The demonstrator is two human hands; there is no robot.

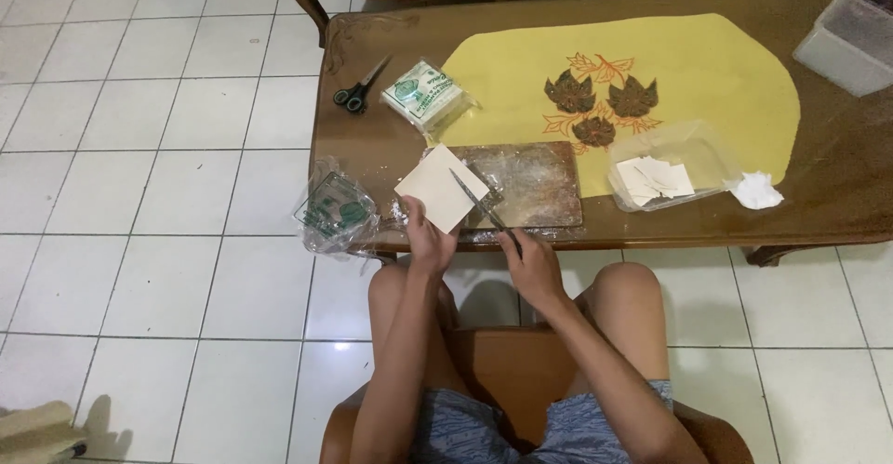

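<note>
The fingers of the left hand (426, 237) are pinched on the near corner of a pale square sheet (441, 188), which is held lifted and tilted above the front edge of the wooden table (372, 148). The fingers of the right hand (532, 261) are closed around the handle of a knife (476, 200), whose blade is laid across the sheet's right side. Just behind the sheet, a floured cutting board (535, 185) is seen, partly on a yellow mat (707, 64). To the right, more cut pieces are kept in a clear plastic container (668, 168), with a crumpled tissue (755, 191) beside it. A pair of scissors (356, 92) and a sealed packet (426, 95) lie further back on the left, and an opened wrapper (333, 213) hangs near the table's front-left corner. Since the sheet is gripped at one corner only and is unsupported underneath, it could probably be torn or cut crookedly under blade pressure; the left fingertips, being close to the blade's path, could be nicked if the knife slips.
</note>
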